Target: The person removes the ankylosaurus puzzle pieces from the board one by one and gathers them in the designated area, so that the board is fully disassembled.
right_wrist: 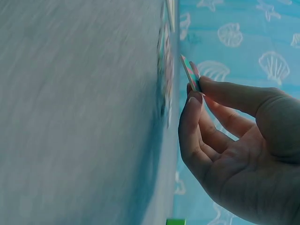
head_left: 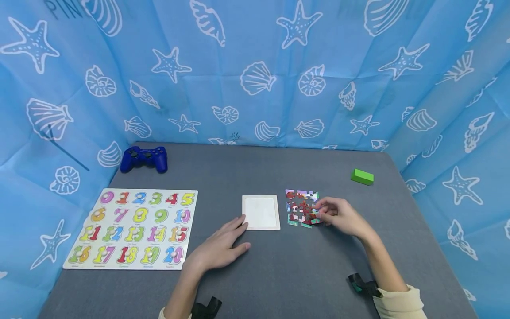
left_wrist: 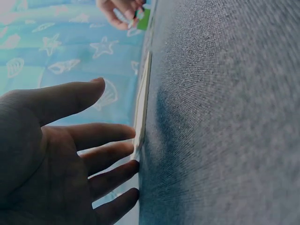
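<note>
A small jigsaw piece (right_wrist: 190, 74) with green and pink on its face is pinched between the thumb and fingertips of my right hand (head_left: 341, 215). In the right wrist view it is raised off the tabletop. Below and left of that hand, a cluster of colourful jigsaw pieces (head_left: 296, 208) lies close together with gaps between them. My left hand (head_left: 221, 244) rests with spread, nearly straight fingers, its fingertips at the lower left corner of a pale square puzzle tray (head_left: 260, 213), which holds no pieces.
On the left lies a white number board (head_left: 135, 229) with knobbed figures. A blue game controller (head_left: 144, 159) sits at the back left, a green block (head_left: 362, 177) at the back right. The grey table (head_left: 279, 274) meets a blue seashell-patterned curtain (head_left: 223, 88) behind.
</note>
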Available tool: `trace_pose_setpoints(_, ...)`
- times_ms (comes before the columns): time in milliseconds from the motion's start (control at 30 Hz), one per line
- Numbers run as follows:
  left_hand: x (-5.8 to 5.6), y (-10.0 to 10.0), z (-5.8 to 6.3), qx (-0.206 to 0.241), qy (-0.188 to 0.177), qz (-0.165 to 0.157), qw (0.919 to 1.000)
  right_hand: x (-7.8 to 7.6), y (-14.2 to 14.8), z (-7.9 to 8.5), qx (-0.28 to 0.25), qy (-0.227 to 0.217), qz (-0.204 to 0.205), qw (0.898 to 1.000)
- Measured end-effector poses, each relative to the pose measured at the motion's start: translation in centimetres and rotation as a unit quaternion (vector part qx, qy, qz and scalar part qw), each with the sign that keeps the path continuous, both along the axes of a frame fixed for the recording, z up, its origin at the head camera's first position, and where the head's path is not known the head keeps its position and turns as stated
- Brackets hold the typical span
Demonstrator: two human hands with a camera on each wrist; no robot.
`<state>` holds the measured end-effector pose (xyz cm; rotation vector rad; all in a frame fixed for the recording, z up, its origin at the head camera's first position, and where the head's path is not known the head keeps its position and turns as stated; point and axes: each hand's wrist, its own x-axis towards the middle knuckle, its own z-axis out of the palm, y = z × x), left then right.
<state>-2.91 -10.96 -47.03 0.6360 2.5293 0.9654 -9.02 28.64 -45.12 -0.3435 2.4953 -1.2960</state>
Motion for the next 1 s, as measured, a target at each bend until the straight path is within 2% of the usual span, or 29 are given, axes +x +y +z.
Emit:
trace_pose_setpoints(200, 0.4, -0.1, 0.9, -0.015, -0.030, 0.005, 0.9994, 0.4, 1.6, -0.3, -0.010, -0.042, -0.007, 0.999)
trace_pose_setpoints(400, 0.7, -0.5, 1.0, -0.021, -0.032, -0.002, 0.9992, 0.6, 2.0, -0.7, -0.025, -0.073, -0.007, 0.997)
trace_pose_setpoints(567, 0.9, -0.9, 1.0, -0.031, -0.022, -0.010, 0.9992, 0.5, 2.0, -1.0, -0.015, -0.068, -0.004, 0.998)
trace_pose_setpoints(1000, 1.6, -1.7, 1.3, -0.045, -0.027, -0.025, 0.9983, 0.8, 1.0, -0.8, 0.052, -0.026, -0.023, 0.998)
